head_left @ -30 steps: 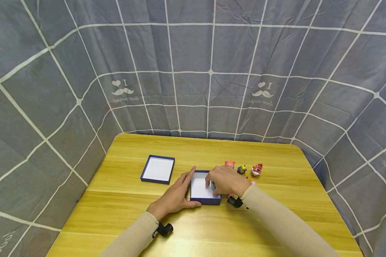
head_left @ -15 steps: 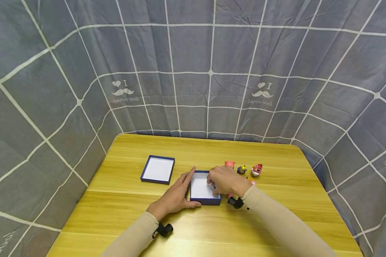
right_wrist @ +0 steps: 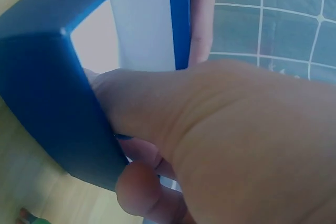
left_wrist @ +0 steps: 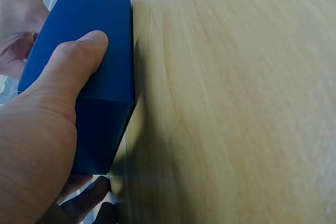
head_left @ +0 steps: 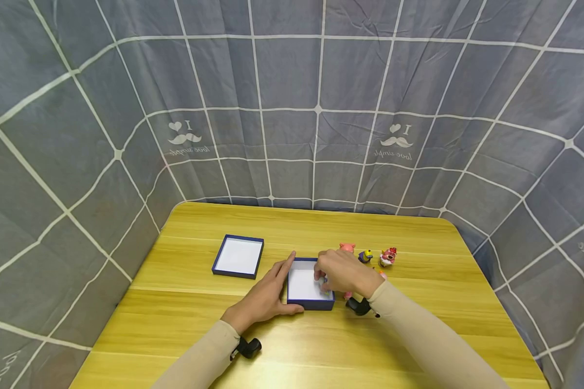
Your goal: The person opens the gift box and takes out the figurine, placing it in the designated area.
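Observation:
A square dark blue box (head_left: 310, 305) with a white inside stands without its lid on the wooden table. My left hand (head_left: 265, 300) rests against its near left corner, straight fingers along the left wall. The left thumb (left_wrist: 79, 59) lies flat on the front wall in the left wrist view. Over the box's right wall reaches my right hand (head_left: 340, 272), its curled fingers pinching a small pale grey thing (head_left: 323, 282) inside the box. Fingers mostly cover that thing, so its kind cannot be told. The right wrist view shows the thumb (right_wrist: 136, 98) dipping into the box.
The blue-rimmed lid (head_left: 238, 256) lies inside up, left of the box. Right of the box stand a pink pig-like figure (head_left: 347, 247), a blue and yellow figure (head_left: 365, 256) and a red and white figure (head_left: 387, 257). Other pink pieces sit half hidden by the right wrist.
The right fingers have drawn in and shifted slightly right inside the box, with the small grey thing. The left hand and the box keep their places.

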Motion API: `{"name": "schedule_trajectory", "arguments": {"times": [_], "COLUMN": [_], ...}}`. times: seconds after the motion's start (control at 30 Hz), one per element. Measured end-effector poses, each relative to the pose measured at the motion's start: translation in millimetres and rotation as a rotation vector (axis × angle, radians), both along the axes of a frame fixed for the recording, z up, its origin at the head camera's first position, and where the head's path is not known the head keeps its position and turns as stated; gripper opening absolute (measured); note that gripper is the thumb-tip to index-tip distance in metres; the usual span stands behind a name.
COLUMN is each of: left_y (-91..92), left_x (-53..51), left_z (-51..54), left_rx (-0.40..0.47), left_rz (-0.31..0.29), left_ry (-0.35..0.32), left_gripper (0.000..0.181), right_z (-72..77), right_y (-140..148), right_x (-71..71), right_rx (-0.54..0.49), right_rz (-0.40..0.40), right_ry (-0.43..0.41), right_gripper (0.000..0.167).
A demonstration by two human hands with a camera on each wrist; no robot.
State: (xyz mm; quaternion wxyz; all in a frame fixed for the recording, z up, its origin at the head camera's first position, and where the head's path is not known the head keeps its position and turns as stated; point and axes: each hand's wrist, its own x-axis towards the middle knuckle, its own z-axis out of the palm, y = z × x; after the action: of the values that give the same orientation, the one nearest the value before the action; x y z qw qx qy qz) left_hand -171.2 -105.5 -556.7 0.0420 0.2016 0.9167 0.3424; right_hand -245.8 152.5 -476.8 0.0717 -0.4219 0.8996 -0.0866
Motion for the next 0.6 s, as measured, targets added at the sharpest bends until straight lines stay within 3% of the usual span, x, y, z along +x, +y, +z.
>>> {"name": "schedule_trajectory", "arguments": {"times": [0.37, 0.6], "left_y": [-0.2, 0.2], "left_x": [-0.2, -0.6], "left_z": [-0.5, 0.0], "left_rx": [-0.005, 0.002], "left_rz": [-0.004, -0.004], "left_ry": [0.001, 0.001], "left_gripper": [0.136, 0.136], "right_z": [5.5, 6.5], "right_y": [3.4, 6.7], "right_x": [-0.6, -3.4], "right_rx": [-0.013, -0.094], "right_rz": [-0.002, 0.010], "right_ry": [0.019, -0.013], "right_gripper": [0.018, 0.020]}}
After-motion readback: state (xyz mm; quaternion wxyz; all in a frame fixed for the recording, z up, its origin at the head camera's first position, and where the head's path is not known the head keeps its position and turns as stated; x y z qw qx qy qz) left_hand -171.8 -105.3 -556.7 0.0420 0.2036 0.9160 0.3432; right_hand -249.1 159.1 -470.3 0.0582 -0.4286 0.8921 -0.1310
